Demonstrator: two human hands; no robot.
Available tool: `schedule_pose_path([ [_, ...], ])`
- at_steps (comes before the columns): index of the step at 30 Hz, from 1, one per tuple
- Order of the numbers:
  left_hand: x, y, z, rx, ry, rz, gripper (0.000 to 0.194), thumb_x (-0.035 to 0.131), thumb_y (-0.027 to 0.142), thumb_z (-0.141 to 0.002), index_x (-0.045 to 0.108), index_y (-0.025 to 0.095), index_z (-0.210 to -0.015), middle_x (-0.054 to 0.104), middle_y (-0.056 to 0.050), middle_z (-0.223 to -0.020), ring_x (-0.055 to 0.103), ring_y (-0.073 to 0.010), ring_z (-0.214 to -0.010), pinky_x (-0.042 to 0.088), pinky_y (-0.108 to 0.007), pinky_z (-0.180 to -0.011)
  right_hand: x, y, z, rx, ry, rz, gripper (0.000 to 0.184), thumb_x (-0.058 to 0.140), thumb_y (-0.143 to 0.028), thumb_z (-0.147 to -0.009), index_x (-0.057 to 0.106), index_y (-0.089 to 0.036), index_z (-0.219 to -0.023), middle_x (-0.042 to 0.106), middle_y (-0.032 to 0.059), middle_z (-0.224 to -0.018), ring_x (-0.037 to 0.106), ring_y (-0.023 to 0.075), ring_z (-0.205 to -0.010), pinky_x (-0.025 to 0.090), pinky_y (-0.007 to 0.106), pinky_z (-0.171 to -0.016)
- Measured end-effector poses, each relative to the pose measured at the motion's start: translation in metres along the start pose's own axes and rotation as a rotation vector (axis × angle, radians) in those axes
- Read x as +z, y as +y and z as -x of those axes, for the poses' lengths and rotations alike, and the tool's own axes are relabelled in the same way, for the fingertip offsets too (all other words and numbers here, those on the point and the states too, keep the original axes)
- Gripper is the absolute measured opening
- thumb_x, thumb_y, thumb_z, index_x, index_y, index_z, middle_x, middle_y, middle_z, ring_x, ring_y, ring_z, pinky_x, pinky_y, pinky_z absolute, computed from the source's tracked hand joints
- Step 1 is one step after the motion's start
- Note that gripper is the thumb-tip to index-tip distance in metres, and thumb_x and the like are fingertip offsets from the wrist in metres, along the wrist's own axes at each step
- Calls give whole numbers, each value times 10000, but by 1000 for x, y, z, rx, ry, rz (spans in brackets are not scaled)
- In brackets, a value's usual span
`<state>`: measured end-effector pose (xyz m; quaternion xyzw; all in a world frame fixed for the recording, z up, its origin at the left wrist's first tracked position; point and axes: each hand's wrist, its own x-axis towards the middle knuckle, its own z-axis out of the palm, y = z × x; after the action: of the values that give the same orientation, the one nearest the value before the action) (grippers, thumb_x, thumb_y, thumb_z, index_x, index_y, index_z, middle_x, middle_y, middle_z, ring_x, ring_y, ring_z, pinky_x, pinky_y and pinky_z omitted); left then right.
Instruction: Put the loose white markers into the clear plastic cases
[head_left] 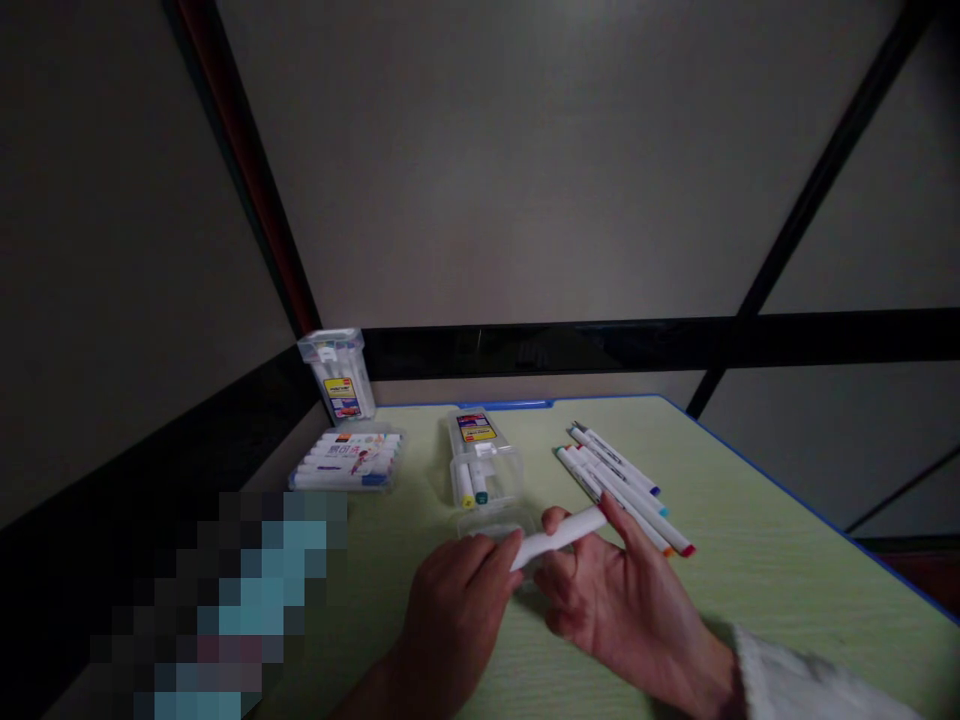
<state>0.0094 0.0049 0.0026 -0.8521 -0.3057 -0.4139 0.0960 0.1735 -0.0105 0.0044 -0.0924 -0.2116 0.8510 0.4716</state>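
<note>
A white marker (562,537) is held between both hands above the table, slanting up to the right. My left hand (457,610) is closed around its lower left end, which is hidden in the fingers. My right hand (630,605), palm turned up, grips the other end between thumb and fingers. Under the hands lies a clear plastic lid or tray (487,522), partly covered. Just beyond, an open clear marker case (487,460) lies on its back with a yellow-ended marker (466,488) and a green-ended marker (480,485) inside.
Several loose white markers (622,490) lie on the right of the pale green table (787,580). At the back left stands a clear box of markers (341,375), with a flat marker pack (349,460) in front. A wall rises behind; the lower left is pixelated.
</note>
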Motion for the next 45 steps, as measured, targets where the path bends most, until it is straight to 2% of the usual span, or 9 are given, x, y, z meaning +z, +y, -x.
schedule_pose_path([
  [4,0,-2,0,-6,15,-13,320,293,233,-954,589,119,-988,626,-29,-649,586,-147,-550,473,-258,-506,1,0,2,69,-106,53,500,400,-627,-803,598,-193,-954,629,52,-709,506,101,-540,386,198,-498],
  [6,-1,-3,-1,-6,20,-22,336,281,228,-955,597,117,-943,613,-27,-627,572,-149,-538,464,-265,-505,4,1,3,88,-129,74,480,467,-612,-774,593,-199,-984,597,44,-738,477,99,-551,379,195,-484],
  [9,-2,-3,-3,15,46,-23,369,266,245,-959,603,117,-878,612,-32,-633,569,-149,-566,457,-278,-546,7,4,4,122,-126,148,395,608,-505,-711,627,-171,-921,550,27,-743,443,89,-562,377,191,-496],
  [14,-1,-3,-3,27,123,-12,357,297,249,-957,616,129,-852,614,-29,-670,560,-148,-635,436,-296,-658,12,11,5,18,-69,350,233,673,-311,-670,671,-136,-823,497,-7,-644,413,82,-537,354,207,-534],
  [22,1,0,-3,6,183,-13,297,341,188,-944,627,148,-874,608,-30,-726,549,-142,-694,410,-288,-703,14,13,5,-95,-51,416,186,637,-315,-718,694,-143,-762,427,-38,-507,340,86,-481,237,233,-494],
  [26,-2,0,-4,16,151,-22,271,358,160,-931,626,147,-890,617,-35,-753,562,-148,-720,422,-302,-759,10,14,6,-105,-39,438,157,652,-292,-706,697,-151,-762,392,-49,-499,310,86,-485,220,240,-497],
  [32,0,-3,0,51,109,-4,264,360,82,-897,580,140,-1031,643,-78,-938,574,-176,-913,430,-347,-880,3,16,5,-133,3,485,133,652,-273,-704,684,-171,-783,421,-43,-541,329,94,-522,228,246,-522],
  [38,3,-5,6,68,46,45,391,378,-26,-795,523,96,-1136,583,-127,-1119,476,-198,-1131,416,-348,-952,1,16,4,-167,46,488,117,648,-262,-708,666,-179,-789,422,-52,-550,315,93,-526,225,249,-528],
  [45,3,-4,8,47,-7,52,481,376,-30,-764,470,112,-1214,520,-146,-1236,410,-218,-1220,434,-386,-955,1,16,5,-186,86,502,131,661,-282,-699,661,-186,-788,410,-51,-563,311,104,-546,240,256,-553],
])
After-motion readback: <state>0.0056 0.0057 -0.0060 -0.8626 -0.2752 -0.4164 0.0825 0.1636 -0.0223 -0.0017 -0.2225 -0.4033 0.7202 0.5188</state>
